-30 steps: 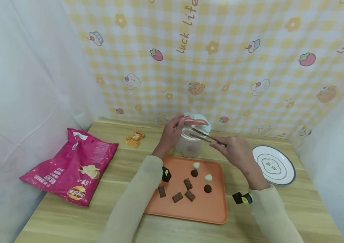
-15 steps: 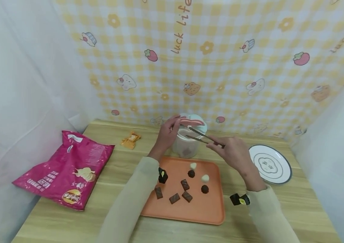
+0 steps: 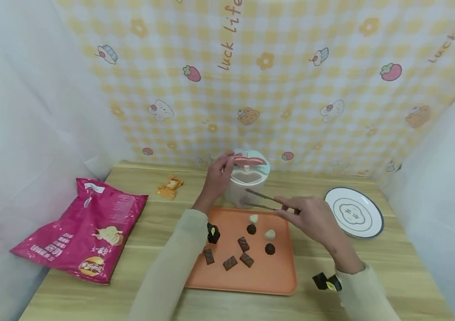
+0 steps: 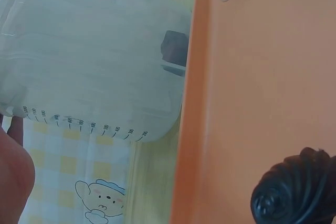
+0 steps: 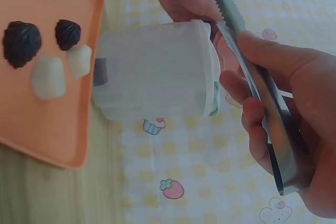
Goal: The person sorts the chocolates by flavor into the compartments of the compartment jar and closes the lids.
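A clear plastic storage jar (image 3: 233, 195) with a pale green top stands behind the orange tray (image 3: 259, 281). Its pink flap (image 3: 247, 161) is raised, and a heart-shaped opening shows below. My left hand (image 3: 216, 178) holds the flap at its left side. In my right hand (image 3: 312, 219) I grip metal tongs (image 5: 275, 124), arms spread and nothing between their tips. The tips are in front of the jar, lower than its opening. A dark piece (image 5: 100, 71) lies at the jar's bottom. Brown bars (image 3: 230, 263), dark swirled chocolates (image 3: 270, 248) and white ones (image 3: 270, 234) lie on the tray.
A magenta chip bag (image 3: 87, 232) lies at the left. Orange-wrapped sweets (image 3: 170, 187) sit left of the jar. A white plate (image 3: 366, 220) with a dark rim lies at the right. A checked cloth (image 3: 195, 102) hangs behind the table.
My right hand has drawn the tongs out from the jar's opening, down and toward me. The left hand stays at the flap. The whole view has shifted slightly.
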The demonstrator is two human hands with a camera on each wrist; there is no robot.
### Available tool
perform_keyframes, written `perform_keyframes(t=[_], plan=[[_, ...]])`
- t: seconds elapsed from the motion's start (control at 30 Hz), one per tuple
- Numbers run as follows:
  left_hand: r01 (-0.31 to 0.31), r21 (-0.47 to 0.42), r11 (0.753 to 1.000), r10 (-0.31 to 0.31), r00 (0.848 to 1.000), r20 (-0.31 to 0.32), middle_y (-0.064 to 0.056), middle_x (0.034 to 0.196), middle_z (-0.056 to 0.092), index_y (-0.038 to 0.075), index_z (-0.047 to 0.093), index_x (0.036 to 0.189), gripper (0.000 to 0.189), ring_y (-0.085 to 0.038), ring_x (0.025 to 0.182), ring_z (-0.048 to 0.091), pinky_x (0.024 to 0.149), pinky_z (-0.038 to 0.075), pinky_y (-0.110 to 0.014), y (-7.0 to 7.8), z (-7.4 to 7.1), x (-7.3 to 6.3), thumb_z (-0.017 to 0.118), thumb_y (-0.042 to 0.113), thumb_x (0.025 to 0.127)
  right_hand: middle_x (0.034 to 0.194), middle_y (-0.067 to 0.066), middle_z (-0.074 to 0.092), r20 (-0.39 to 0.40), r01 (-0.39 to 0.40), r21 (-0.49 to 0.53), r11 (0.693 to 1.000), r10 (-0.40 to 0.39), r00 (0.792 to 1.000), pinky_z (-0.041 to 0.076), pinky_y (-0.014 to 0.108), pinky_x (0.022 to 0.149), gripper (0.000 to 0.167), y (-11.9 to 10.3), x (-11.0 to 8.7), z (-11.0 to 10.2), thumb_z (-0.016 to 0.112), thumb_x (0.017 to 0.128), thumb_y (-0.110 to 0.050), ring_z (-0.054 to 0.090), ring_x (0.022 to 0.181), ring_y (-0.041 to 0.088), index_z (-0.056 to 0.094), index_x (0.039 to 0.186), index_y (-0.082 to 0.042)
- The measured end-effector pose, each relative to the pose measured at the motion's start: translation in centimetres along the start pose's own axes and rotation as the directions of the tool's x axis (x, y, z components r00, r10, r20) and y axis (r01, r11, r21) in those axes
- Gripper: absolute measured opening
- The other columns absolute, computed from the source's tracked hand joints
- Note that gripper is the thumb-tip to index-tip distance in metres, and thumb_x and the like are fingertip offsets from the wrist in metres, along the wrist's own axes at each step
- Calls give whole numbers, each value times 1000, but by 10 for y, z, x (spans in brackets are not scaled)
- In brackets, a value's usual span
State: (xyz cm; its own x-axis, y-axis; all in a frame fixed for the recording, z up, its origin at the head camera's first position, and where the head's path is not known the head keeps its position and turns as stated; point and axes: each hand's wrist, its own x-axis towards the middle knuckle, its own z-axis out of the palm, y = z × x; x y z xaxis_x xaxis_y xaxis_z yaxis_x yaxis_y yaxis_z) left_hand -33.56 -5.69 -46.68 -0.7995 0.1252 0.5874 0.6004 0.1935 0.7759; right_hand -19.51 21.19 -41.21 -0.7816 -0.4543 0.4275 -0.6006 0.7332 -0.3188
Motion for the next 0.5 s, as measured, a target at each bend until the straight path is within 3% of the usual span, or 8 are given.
perform_keyframes(t=[0.07,0.3,0.5], plan=[[-6,-7,1000,6,1000,4,-9,132,68,0,73,121,30,-23,136,53,105,44,-37,1,2,-1,50,17,110,75,-23,65,29,3,5,1000,-3,1000,27,22,41,35,0,-8,1,82,90,-33,31,44,-5,79,122,-19],[7,-4,1000,-7,1000,17,-10,138,65,5,71,129,33,-23,139,49,86,47,-38,1,5,-1,48,20,111,80,-26,65,156,23,99,995,-38,987,38,18,44,30,1,-37,9,80,92,-31,43,51,-9,80,118,-16],[36,10,999,-36,999,10,-8,139,64,5,71,129,34,-16,139,48,89,46,-37,1,1,-3,47,23,111,85,-22,72,229,19,128,992,-48,972,35,16,43,31,-1,-56,17,80,91,-34,39,49,-12,80,118,-18]])
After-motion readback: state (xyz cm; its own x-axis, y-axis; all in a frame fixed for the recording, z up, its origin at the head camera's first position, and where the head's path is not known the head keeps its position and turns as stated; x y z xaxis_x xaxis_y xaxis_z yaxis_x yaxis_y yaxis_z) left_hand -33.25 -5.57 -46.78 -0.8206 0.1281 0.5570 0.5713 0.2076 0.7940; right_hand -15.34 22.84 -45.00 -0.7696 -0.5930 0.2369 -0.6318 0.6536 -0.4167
